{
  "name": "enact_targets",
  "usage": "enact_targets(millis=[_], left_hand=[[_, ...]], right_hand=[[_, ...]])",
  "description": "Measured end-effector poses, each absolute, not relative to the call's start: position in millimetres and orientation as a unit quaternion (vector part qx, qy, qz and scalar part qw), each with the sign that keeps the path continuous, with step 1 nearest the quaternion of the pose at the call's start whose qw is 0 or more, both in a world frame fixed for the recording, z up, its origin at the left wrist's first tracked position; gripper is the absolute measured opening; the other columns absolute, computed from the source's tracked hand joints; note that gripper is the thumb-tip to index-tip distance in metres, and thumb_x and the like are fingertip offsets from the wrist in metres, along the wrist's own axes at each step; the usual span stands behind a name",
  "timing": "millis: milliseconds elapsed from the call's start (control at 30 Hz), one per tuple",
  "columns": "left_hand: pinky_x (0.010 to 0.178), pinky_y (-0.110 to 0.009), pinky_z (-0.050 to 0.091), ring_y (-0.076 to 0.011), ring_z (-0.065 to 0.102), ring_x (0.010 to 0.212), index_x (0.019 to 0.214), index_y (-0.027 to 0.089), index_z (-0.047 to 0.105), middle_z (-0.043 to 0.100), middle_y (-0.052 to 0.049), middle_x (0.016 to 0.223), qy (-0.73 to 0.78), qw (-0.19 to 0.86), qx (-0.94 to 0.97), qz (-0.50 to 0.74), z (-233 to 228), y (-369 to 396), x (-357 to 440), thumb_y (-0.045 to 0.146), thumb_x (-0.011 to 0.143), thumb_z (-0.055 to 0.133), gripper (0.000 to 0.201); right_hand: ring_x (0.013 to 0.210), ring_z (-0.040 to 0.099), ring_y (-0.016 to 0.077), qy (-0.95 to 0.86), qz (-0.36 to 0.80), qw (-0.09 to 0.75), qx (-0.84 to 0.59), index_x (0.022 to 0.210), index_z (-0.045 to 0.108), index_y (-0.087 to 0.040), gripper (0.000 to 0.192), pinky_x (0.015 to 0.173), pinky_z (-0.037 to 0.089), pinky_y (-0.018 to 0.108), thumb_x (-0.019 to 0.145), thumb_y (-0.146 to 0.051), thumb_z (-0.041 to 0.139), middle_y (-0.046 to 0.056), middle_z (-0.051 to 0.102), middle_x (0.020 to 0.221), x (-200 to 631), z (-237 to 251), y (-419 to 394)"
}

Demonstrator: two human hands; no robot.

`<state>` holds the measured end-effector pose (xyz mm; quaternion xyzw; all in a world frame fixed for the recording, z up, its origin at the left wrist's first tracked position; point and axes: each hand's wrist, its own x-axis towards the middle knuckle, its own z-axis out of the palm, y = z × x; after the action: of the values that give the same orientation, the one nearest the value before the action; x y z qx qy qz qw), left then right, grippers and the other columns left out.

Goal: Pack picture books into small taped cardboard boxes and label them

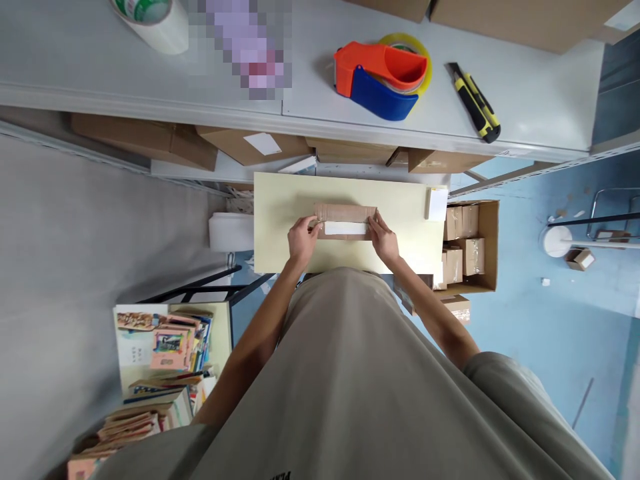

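A small, flat brown cardboard package (346,213) lies lengthwise across the pale yellow tabletop (280,193) in front of me. Along its near half runs a white strip (345,228), which looks like a paper label. My left hand (303,238) pinches the package's left end, thumb beside the end of the strip. At the other end my right hand (383,237) has its fingers closed on the package, thumb by the strip's right tip. Whether the fingertips also grip the strip I cannot tell.
A shelf above the table carries a tape dispenser (383,79), a utility knife (475,103) and a tape roll (157,27). A white card box (437,203) sits at the table's right. Beside it stands a carton (487,247) of small boxes. Books (173,343) are stacked lower left.
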<state>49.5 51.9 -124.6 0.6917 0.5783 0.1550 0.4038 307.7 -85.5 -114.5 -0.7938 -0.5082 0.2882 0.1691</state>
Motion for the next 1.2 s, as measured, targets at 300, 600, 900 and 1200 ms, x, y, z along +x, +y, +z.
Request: enact_targets(millis=[300, 600, 900, 1200], left_hand=[[0.104, -0.041, 0.062, -0.0262, 0.082, 0.096, 0.127, 0.018, 0.081, 0.082, -0.015, 0.136, 0.586, 0.386, 0.7, 0.128, -117.8, 48.5, 45.7, 0.025, 0.107, 0.075, 0.022], [0.128, -0.049, 0.056, -0.0327, 0.073, 0.139, 0.119, 0.024, 0.083, 0.078, -0.014, 0.141, 0.458, 0.318, 0.792, 0.25, -42.4, 107.9, 72.3, 0.022, 0.103, 0.067, 0.023], [0.117, -0.042, 0.059, -0.0261, 0.078, 0.124, 0.102, 0.023, 0.081, 0.082, -0.007, 0.125, 0.336, 0.247, 0.788, 0.453, 83.1, 183.2, 188.7, 0.011, 0.096, 0.074, 0.015], [0.101, -0.037, 0.065, -0.0219, 0.083, 0.104, 0.1, 0.022, 0.078, 0.086, -0.007, 0.109, 0.369, 0.357, 0.727, 0.457, 69.9, 148.5, 175.1, 0.018, 0.103, 0.07, 0.01]], right_hand=[[0.132, 0.084, 0.0332, -0.502, 0.329, 0.191, -0.777, 0.164, 0.07, -0.024, 0.053, 0.114, 0.071, 0.047, 0.118, -0.034, 0.047, 0.012, 0.045, 0.189, 314.5, -126.1, -86.5], [0.165, 0.057, 0.0393, -0.649, 0.112, 0.227, -0.717, 0.171, 0.056, -0.018, 0.06, 0.135, 0.051, 0.066, 0.12, -0.047, 0.047, 0.025, 0.058, 0.176, 350.0, -32.7, -43.2], [0.156, 0.051, 0.0522, -0.682, -0.025, 0.103, -0.724, 0.168, 0.04, 0.001, 0.075, 0.133, 0.035, 0.078, 0.115, -0.051, 0.047, 0.038, 0.056, 0.164, 389.6, 88.2, 130.5], [0.128, 0.073, 0.0473, -0.664, 0.033, 0.073, -0.744, 0.152, 0.053, -0.003, 0.065, 0.115, 0.055, 0.066, 0.119, -0.06, 0.047, 0.034, 0.075, 0.132, 391.7, 88.0, 147.4]])
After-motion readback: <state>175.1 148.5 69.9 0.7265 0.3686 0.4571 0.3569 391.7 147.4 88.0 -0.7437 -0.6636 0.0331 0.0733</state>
